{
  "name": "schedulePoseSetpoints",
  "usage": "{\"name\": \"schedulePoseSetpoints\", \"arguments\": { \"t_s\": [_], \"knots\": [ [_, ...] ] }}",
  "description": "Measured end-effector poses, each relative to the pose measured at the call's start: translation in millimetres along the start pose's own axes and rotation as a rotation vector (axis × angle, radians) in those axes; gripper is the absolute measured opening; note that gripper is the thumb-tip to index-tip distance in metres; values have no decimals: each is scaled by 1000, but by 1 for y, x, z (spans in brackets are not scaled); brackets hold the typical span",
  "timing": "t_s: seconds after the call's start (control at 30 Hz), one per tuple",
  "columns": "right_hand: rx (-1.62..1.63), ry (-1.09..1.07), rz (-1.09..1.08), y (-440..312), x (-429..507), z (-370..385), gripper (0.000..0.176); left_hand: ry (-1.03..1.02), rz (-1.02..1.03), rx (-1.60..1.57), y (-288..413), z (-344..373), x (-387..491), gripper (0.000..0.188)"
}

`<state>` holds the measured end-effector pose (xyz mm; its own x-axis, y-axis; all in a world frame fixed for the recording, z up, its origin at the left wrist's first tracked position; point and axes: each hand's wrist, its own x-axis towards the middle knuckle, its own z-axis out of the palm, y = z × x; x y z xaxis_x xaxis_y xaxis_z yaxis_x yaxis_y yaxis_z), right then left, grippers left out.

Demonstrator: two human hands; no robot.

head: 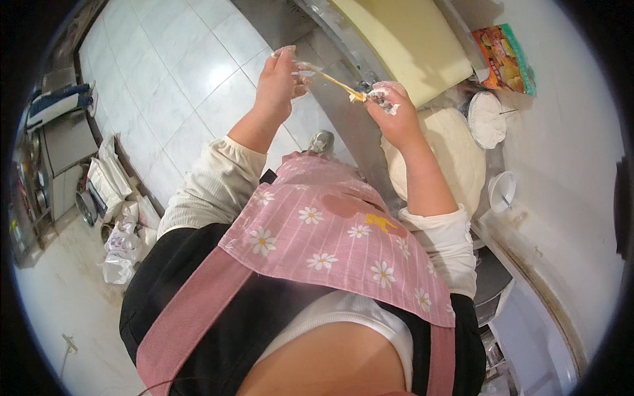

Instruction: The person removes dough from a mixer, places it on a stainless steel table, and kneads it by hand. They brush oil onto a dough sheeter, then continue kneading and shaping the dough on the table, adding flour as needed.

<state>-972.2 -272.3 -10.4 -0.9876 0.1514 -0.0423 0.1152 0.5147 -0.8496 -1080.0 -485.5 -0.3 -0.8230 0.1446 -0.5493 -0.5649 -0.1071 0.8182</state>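
Note:
My left hand (283, 81), its fingers coated with white dough or flour, is raised above the tiled floor at upper left of centre. My right hand (396, 111), also smeared with white dough, is held up beside the worktop. A thin yellow-orange strand (337, 83), perhaps a rubber band, is stretched between the fingers of both hands. White dough clings to its end at my right fingertips. A large pale slab of dough (453, 153) lies on the worktop, partly behind my right forearm. A round dish of white flour (487, 120) is beside the dough.
A thick pale-yellow slab (406, 44) lies on the worktop beyond the dough. A colourful food packet (507, 59) is against the wall, and a white bowl (501, 192) stands near the dough. Plastic bags (121, 242) are heaped at the left. I wear a pink daisy-print apron (342, 232).

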Motion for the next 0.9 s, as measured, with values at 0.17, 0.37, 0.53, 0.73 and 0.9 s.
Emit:
{"name": "schedulePoseSetpoints", "arguments": {
  "t_s": [0.17, 0.37, 0.53, 0.73, 0.9],
  "knots": [
    [28, 28, 26, 0, 8, 18, 27, -344, -54, 24, -1, -20, 5, 41],
    [-70, 6, -17, -15, 23, 27, 32, -500, 233, 314, -6, -10, -7, 43],
    [92, 13, 254, -22, 36, 26, 34, -582, 705, 640, 0, -3, -9, 47],
    [-162, 35, 27, -10, 38, 28, 32, -572, 742, 846, 5, 6, -11, 44],
    [-323, 80, 76, 6, 30, 33, 37, -60, 899, 521, 4, 3, 3, 38]
  ]
}}
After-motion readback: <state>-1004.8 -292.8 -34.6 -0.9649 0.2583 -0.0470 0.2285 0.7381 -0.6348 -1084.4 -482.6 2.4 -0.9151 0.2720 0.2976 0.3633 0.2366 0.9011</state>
